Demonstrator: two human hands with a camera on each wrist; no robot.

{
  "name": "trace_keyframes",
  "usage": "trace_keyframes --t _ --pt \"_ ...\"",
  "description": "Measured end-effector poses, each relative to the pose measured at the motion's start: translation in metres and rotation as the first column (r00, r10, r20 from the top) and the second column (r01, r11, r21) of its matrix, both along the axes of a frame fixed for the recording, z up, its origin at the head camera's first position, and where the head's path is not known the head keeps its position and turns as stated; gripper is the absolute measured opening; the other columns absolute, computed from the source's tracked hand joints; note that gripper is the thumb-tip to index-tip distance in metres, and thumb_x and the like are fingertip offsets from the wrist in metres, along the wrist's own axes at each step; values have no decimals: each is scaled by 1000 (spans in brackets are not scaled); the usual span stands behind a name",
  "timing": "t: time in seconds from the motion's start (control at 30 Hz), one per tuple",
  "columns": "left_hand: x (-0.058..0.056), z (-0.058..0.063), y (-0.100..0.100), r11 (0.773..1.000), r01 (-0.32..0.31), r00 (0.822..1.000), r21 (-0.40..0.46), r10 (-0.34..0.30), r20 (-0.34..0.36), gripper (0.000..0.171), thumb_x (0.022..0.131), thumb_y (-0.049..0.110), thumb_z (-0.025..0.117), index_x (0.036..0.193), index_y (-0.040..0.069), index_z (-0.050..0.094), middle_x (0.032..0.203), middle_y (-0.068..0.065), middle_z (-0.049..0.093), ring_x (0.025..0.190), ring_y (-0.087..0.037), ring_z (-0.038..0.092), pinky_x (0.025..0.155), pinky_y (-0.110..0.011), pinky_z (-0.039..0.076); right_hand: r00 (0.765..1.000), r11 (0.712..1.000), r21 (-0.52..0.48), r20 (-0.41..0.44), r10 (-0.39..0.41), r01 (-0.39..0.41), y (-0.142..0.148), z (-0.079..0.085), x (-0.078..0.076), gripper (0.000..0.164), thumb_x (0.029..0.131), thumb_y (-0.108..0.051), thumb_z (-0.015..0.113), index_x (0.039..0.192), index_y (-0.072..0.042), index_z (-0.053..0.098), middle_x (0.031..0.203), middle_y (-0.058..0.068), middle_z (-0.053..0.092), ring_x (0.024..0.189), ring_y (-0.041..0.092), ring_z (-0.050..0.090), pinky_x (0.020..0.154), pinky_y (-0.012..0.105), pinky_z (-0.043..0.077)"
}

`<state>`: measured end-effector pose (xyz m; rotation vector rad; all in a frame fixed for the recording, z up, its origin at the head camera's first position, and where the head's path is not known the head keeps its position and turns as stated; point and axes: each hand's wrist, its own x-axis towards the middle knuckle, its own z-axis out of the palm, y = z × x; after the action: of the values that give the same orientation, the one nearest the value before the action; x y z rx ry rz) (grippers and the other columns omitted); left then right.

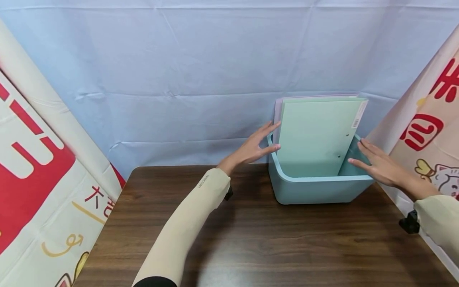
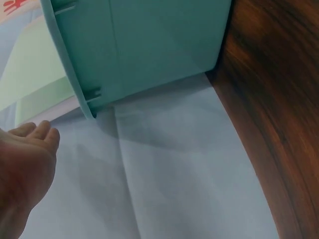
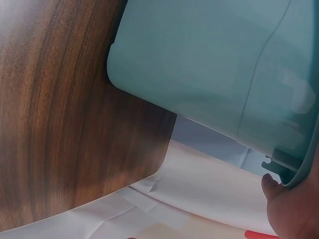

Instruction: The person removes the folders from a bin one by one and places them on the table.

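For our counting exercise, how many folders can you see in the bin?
2 visible: the green folder in front and the purple folder behind it, both in the bin. Others may be hidden.

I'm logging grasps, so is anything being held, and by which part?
Nothing appears held: the left hand is spread beside the folders, and the right hand is outstretched at the right rim of the bin.

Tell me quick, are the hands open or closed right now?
Left hand: open, fingers spread, near the green folder.
Right hand: open, fingers extended, at the right end of the bin.
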<state>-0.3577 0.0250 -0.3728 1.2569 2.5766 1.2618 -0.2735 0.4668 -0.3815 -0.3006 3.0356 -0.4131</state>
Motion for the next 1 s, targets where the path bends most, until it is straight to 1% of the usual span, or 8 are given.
trace_keyframes --t 0.17,0.33,0.47,0.57,0.73,0.83,1.0 --pt "-4 3 6 1000 26 1000 10 -26 13 73 104 52 59 168 47 24 179 2 5 164 -15 8 126 -66 20 1000 1000 -2 1 -3 3 0 0 0 94 109 -55 44 165 6 -1 170 35 -9 156 57 -7 116 83 4" --pt "-5 6 13 999 27 999 29 -28 44 71 104 55 59 166 50 26 179 4 5 163 -14 9 125 -66 21 1000 1000 -1 3 -3 3 0 2 0 95 109 -56 44 165 6 -1 170 35 -9 156 57 -7 116 83 4" --pt "-6 9 20 999 30 997 29 -32 75 70 104 57 59 165 52 25 179 8 3 163 -11 6 126 -65 22 1000 1000 -4 -7 -6 6 1 2 0 95 109 -55 45 165 7 0 170 35 -9 156 57 -7 116 83 4" --pt "-8 11 26 1000 17 995 24 -20 96 71 104 59 57 166 52 22 179 9 2 163 -10 5 127 -63 21 1000 1000 -10 -17 -7 7 1 0 1 94 109 -53 46 165 7 1 170 35 -7 156 57 -6 116 83 4" --pt "-12 11 32 999 -13 991 38 8 134 71 106 58 54 167 49 20 179 5 2 164 -16 7 127 -62 20 1000 1000 -20 -25 -4 4 0 -2 2 92 109 -51 48 165 6 2 171 34 -5 157 57 -3 116 83 5" --pt "-14 11 35 998 -26 987 52 18 158 71 106 57 54 168 47 19 179 5 2 164 -18 7 128 -61 20 1000 1000 -25 -18 -10 9 -1 -2 3 93 109 -52 48 165 6 1 171 34 -7 157 57 -4 116 83 5" --pt "-20 10 39 996 -45 983 73 32 179 74 107 56 53 170 43 17 179 7 2 164 -18 6 129 -59 18 1000 1000 -19 -14 -23 23 -3 -1 2 94 109 -54 46 165 5 0 171 34 -7 156 58 -4 115 84 6"
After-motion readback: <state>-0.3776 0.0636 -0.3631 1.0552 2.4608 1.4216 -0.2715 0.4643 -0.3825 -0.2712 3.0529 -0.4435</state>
